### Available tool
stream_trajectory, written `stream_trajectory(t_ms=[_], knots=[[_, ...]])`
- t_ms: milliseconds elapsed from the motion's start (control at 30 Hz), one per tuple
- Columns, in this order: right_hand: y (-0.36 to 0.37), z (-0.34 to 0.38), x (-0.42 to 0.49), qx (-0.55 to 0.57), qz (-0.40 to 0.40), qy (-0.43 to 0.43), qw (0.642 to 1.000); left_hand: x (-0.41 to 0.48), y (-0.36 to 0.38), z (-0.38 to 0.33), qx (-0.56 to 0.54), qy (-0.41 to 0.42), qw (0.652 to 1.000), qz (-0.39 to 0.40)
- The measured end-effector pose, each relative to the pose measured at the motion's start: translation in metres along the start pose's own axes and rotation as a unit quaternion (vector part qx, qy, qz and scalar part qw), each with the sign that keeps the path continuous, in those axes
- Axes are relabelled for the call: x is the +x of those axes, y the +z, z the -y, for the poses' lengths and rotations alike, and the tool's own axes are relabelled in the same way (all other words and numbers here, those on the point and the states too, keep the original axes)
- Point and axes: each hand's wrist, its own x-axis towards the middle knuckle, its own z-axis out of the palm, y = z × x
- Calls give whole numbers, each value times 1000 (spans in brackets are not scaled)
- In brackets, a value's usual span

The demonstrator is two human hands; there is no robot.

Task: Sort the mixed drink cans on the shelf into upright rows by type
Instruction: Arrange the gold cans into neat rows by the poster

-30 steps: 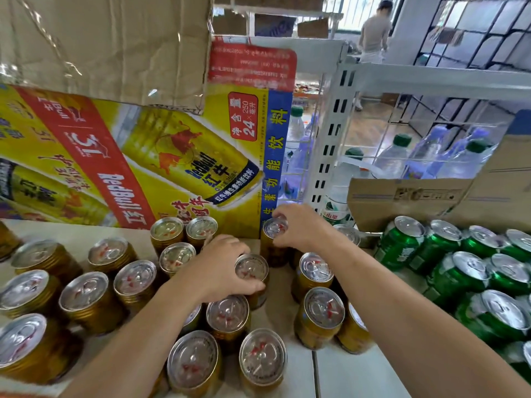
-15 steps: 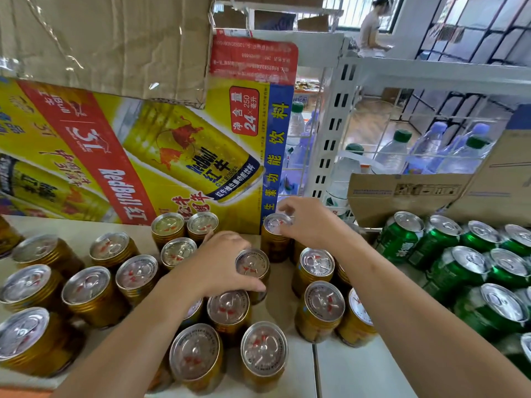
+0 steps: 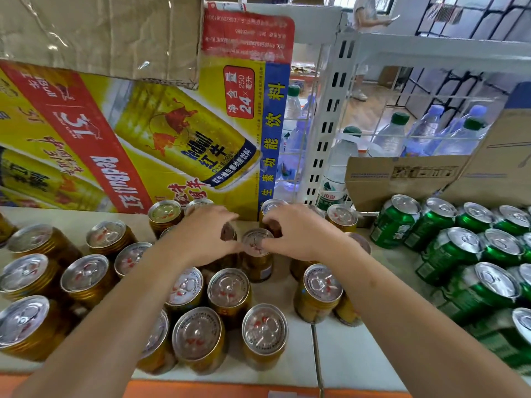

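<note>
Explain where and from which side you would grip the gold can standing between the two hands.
Grip the gold can round its upper wall, just under the lid rim, coming straight down from above. It stands upright with its lid up, and other cans crowd its sides and back, so the top looks the freest way in.

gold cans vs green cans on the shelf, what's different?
Colour: the gold metal cans have gold walls, the green metal cans green ones.
Place: the gold metal cans fill the left and middle of the white shelf; the green metal cans are packed at its right.
Handling: the left hand and right hand both grip gold metal cans; neither touches a green one.
Shared: silver pull-tab tops, facing up.
</note>
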Motion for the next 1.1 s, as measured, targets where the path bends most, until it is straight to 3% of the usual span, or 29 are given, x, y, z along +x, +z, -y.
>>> stream_trajectory(t_ms=[133, 633, 1100], knots=[[17, 18, 8, -63, -1, 24, 998, -6, 9, 10, -21, -10, 999, -24], [20, 6, 8, 20, -23, 9, 999, -19, 36, 14, -117, -37, 981, -153], [12, -9, -7, 35, -38, 36, 998, -19, 37, 17, -127, -46, 978, -157]])
